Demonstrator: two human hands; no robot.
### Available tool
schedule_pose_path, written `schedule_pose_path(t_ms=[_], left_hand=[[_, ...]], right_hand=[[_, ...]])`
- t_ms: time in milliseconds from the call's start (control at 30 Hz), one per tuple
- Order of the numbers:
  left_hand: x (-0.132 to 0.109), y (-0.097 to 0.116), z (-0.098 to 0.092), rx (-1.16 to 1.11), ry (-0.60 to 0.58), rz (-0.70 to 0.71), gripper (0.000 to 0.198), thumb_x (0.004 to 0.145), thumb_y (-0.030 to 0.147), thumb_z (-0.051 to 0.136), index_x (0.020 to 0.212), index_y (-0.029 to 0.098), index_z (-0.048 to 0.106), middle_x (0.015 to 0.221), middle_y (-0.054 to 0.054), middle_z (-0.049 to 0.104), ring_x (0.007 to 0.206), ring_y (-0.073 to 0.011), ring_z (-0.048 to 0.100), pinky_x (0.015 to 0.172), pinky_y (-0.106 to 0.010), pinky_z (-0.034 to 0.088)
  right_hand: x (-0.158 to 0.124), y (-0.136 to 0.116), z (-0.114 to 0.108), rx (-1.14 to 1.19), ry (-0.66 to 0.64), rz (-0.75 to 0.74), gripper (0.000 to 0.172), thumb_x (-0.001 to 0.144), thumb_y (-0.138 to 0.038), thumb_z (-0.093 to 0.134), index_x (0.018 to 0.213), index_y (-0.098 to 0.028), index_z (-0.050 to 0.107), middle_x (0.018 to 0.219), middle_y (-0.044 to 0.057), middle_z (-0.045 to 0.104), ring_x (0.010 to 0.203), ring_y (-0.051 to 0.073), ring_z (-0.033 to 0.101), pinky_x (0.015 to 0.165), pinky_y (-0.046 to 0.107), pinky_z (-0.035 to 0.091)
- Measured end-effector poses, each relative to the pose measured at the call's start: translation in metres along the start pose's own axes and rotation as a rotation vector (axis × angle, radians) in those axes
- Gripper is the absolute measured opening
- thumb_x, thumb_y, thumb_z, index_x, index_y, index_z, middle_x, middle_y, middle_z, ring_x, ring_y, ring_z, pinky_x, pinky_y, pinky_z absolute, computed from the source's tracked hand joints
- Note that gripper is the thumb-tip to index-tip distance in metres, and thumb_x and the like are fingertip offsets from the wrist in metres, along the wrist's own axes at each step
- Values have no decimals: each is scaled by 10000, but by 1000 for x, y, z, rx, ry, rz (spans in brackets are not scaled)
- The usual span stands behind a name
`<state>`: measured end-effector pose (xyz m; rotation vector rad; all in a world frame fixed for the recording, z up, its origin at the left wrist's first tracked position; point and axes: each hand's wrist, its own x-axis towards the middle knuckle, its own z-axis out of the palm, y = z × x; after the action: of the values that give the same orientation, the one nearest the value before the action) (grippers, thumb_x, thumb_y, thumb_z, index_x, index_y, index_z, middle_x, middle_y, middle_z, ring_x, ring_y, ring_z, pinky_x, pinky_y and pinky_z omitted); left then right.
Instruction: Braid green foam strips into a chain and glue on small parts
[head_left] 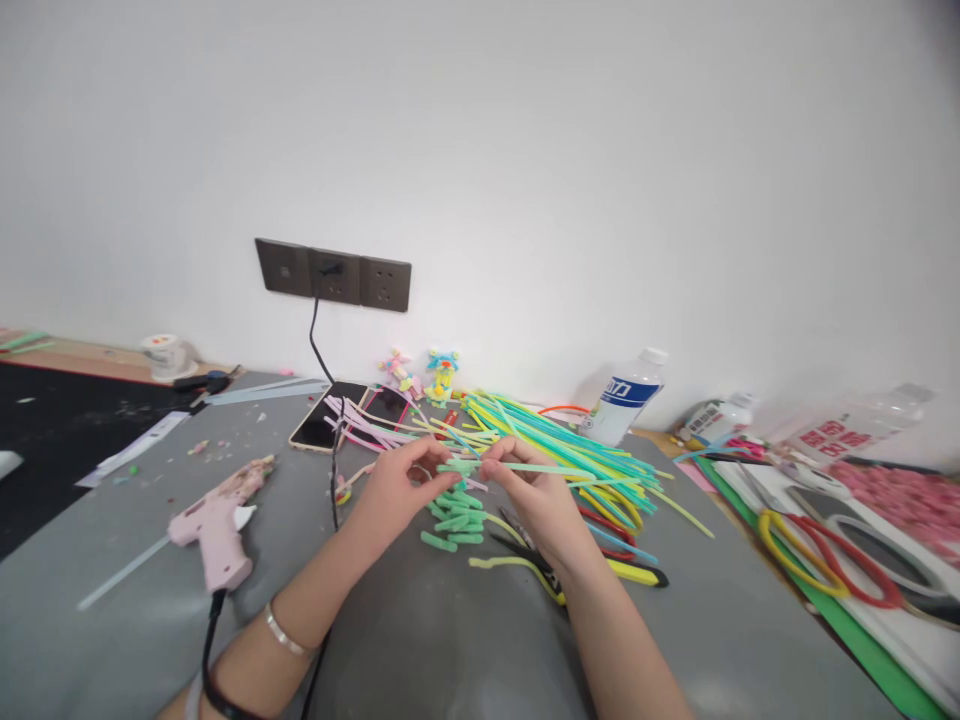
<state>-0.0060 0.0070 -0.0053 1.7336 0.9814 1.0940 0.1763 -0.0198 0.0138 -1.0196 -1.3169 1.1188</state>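
My left hand [401, 492] pinches the folded end of a light green pipe cleaner between thumb and fingertips. My right hand [531, 500] grips the same pipe cleaner [559, 469] close by, and its straight length sticks out to the right. Just below the fingers lies a small pile of short green pipe cleaner pieces [459, 522]. Beneath my right wrist are yellow-and-black handled scissors or pliers [630, 572], partly hidden. Behind the hands a large bundle of yellow and teal pipe cleaners [592, 445] spreads out, with pink ones [375, 425] at its left.
A pink glue gun [217, 525] lies at left, its black cord near my left forearm. Two phones [330, 415], small pipe cleaner figures [442, 375] and a bottle [622, 398] stand or lie near the wall. Red-and-yellow handled scissors [806, 560] lie at right.
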Motion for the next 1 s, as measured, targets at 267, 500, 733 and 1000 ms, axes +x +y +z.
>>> schedule_pose_path(t_ms=[267,500,733,1000], left_hand=[[-1,5,0,-33,8,24,152,772,297,701,855,178,655,817,-19,692,744,-159,642,687,-255,527],[-2,5,1,-48,12,30,168,765,313,709,846,174,661,817,-28,700,741,-164,652,699,-267,540],[-2,2,2,-83,26,39,128,769,296,712,811,176,692,778,-26,702,734,-162,652,685,-251,532],[-3,3,0,-164,92,20,134,758,311,727,789,180,729,778,-42,732,727,-181,675,670,-265,545]], right_hand=[[-2,-4,3,-131,8,41,256,745,-414,717,729,-196,585,677,-9,577,603,137,495,563,245,393],[-1,-2,2,-185,3,15,232,751,-386,720,722,-188,602,675,-2,587,587,130,495,538,238,400],[-1,-3,1,-192,-2,32,227,745,-379,726,713,-187,610,690,-1,604,602,134,518,559,244,418],[2,0,1,-90,17,-19,294,761,-488,695,784,-197,661,760,36,670,700,185,612,661,303,507]])
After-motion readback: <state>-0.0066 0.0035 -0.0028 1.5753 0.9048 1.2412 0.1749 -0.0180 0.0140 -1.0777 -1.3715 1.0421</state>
